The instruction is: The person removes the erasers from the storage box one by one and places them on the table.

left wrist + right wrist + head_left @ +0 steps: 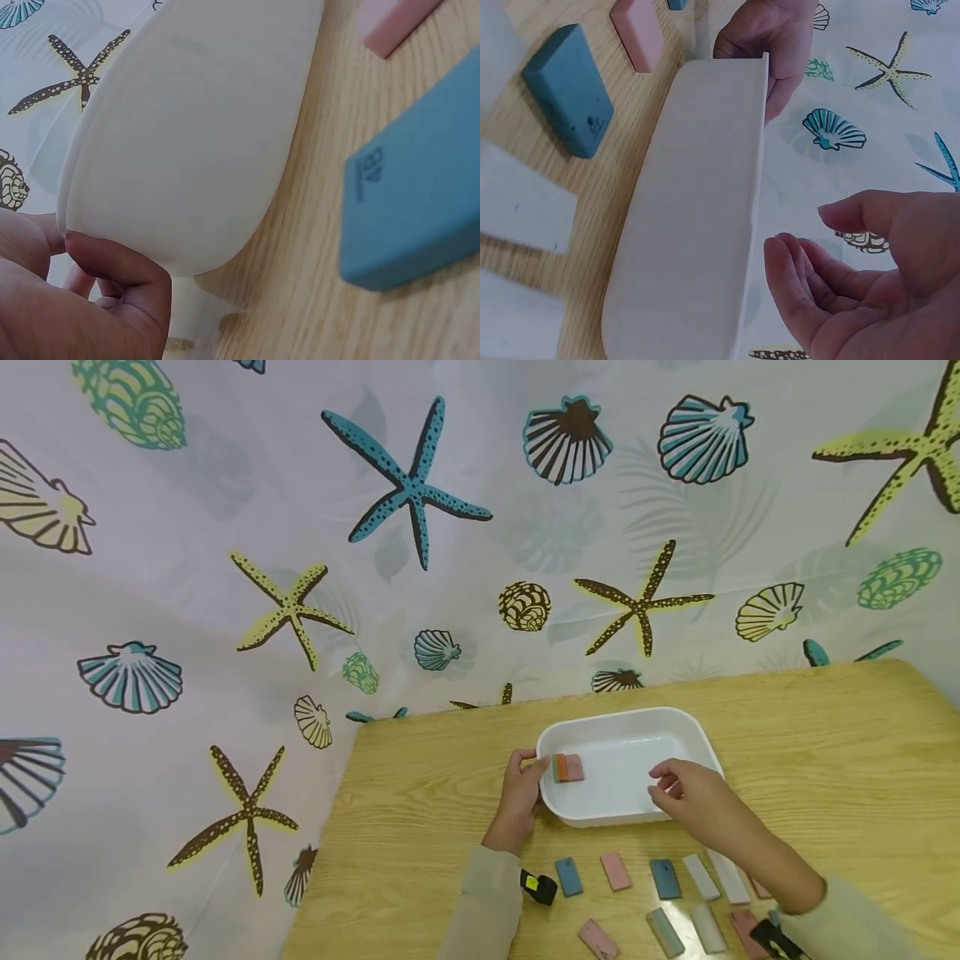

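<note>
A white plastic tray (622,764) rests on the wooden table. Its left end holds a pink eraser (575,767) beside an orange and green piece (561,768). My left hand (519,795) grips the tray's left rim between thumb and curled fingers; the left wrist view shows the pinch at the edge. Over the tray's right front side hovers my right hand (693,800), fingers loosely bent, thumb apart from them and nothing between. A blue eraser (412,180) printed 4B lies on the table near the left hand.
In front of the tray lie several erasers: a blue one (569,877), a pink one (616,871), a darker blue one (664,879), a white one (701,877) and a grey-green one (665,932). Some sit under the right forearm. A shell-and-starfish cloth (465,610) hangs behind the table.
</note>
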Demonstrator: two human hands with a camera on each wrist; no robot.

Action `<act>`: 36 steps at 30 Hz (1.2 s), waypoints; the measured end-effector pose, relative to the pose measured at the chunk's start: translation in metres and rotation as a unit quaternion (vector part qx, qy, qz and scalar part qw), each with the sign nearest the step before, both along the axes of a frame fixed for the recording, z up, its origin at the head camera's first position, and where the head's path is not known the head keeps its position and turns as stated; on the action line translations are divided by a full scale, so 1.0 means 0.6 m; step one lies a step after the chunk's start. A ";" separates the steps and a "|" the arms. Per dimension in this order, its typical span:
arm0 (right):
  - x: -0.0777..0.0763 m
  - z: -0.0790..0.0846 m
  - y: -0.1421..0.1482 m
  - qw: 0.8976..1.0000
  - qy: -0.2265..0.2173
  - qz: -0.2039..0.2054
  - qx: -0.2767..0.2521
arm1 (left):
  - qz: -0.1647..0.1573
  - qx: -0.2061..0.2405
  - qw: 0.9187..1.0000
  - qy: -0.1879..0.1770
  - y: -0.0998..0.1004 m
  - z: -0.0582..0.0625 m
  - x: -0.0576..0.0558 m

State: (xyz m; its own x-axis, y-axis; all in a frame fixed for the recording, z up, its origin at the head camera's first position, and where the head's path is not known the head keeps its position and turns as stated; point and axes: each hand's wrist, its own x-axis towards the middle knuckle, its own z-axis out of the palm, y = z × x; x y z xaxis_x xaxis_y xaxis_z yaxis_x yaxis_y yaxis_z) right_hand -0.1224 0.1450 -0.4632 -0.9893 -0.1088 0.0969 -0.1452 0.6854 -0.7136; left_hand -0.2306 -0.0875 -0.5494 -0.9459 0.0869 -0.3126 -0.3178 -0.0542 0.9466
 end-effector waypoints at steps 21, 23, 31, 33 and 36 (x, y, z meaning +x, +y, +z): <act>-0.154 -0.039 -0.095 0.985 -0.163 0.035 0.045 | -0.006 0.008 1.000 0.010 0.000 -0.001 0.000; -0.166 -0.050 -0.101 0.983 -0.175 0.029 0.046 | -0.006 0.011 1.000 0.006 -0.001 -0.003 0.001; -0.194 -0.081 -0.124 0.980 -0.195 -0.002 0.031 | 0.003 0.017 1.000 0.005 0.000 -0.005 0.001; -0.196 -0.081 -0.128 0.979 -0.200 -0.012 0.025 | 0.001 0.019 1.000 0.007 0.000 -0.005 0.001; -0.199 -0.076 -0.132 0.979 -0.202 -0.020 0.023 | 0.003 0.018 1.000 0.004 0.000 -0.003 -0.001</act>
